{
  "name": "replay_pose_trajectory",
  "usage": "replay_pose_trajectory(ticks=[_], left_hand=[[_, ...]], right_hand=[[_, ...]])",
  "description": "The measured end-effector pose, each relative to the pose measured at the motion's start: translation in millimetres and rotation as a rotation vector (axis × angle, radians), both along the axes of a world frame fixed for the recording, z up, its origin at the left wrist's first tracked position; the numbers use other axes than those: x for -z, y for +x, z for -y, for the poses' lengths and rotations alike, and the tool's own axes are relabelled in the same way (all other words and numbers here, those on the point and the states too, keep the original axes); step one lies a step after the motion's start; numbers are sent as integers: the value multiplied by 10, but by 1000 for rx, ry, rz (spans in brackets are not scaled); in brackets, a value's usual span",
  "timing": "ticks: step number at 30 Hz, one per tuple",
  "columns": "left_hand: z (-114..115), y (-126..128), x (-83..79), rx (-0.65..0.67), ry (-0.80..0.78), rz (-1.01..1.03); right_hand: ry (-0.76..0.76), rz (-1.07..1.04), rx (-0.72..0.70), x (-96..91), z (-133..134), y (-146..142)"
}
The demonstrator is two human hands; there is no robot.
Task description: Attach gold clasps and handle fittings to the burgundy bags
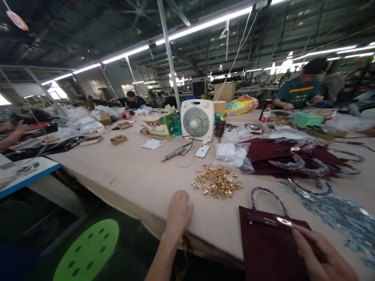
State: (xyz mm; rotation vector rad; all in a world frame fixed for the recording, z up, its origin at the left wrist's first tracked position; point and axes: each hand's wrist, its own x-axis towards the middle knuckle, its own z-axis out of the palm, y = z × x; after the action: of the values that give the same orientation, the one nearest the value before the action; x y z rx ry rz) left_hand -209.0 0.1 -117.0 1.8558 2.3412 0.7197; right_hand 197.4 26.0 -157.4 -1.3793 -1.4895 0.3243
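A dark maroon handbag [269, 246] stands at the table's near edge, with a plastic-wrapped handle [268, 190] and gold-coloured metal fittings [270, 222] near its top. My right hand [325, 253] grips the bag at its right upper side, fingers along the front by the fittings. Resting on the table left of the bag, my left hand [179, 212] has its fingers curled in and pressed together. Whatever it may hold is hidden. Just beyond it lies a heap of small gold-coloured metal pieces [218, 181].
More maroon bags [272, 156] are stacked at right, near scattered grey-blue flat pieces [336, 214]. A white fan [197, 121], a phone [202, 151] and a corded screwdriver [172, 153] lie farther back. A green stool [88, 249] stands at lower left. A co-worker [301, 91] sits across.
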Motion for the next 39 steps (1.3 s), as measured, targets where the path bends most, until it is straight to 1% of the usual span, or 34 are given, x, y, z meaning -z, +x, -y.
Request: replay_pose_trajectory(ticks=[2,3,5,6,8,10,12,15,19,21,25,30,33,36,39], left_hand=[[32,-25,37,62,-25,36],[48,3,57,110,-20,62],[78,117,100,213,2,102],[94,193,123,266,15,116],[125,359,164,362,38,138],[152,510,191,428,49,151],[171,623,196,458,48,155],[177,716,171,471,31,148],[168,755,123,494,30,131],[165,764,104,487,25,107],[150,776,87,486,9,64],[78,806,66,545,60,59],[13,826,22,610,4,54],[-35,824,-15,607,-50,54],[-40,816,-11,626,-31,95]], right_hand=[[-19,2,-118,-107,-20,-241],[-15,4,-202,-158,-30,-368],[-20,21,-377,-263,-52,-623],[-43,40,-480,-315,-66,-743],[-103,80,-638,-404,-102,-953],[-166,104,-747,-456,-147,-1110],[-212,105,-803,-455,-183,-1212],[-232,85,-799,-369,-199,-1285],[-230,85,-755,-222,-190,-1310],[-230,94,-763,-182,-195,-1313],[-233,89,-784,-172,-200,-1305],[-168,77,-760,-171,-170,-1274],[-139,70,-725,-164,-162,-1262],[-123,63,-719,-169,-165,-1259],[-97,58,-733,-166,-160,-1257]])
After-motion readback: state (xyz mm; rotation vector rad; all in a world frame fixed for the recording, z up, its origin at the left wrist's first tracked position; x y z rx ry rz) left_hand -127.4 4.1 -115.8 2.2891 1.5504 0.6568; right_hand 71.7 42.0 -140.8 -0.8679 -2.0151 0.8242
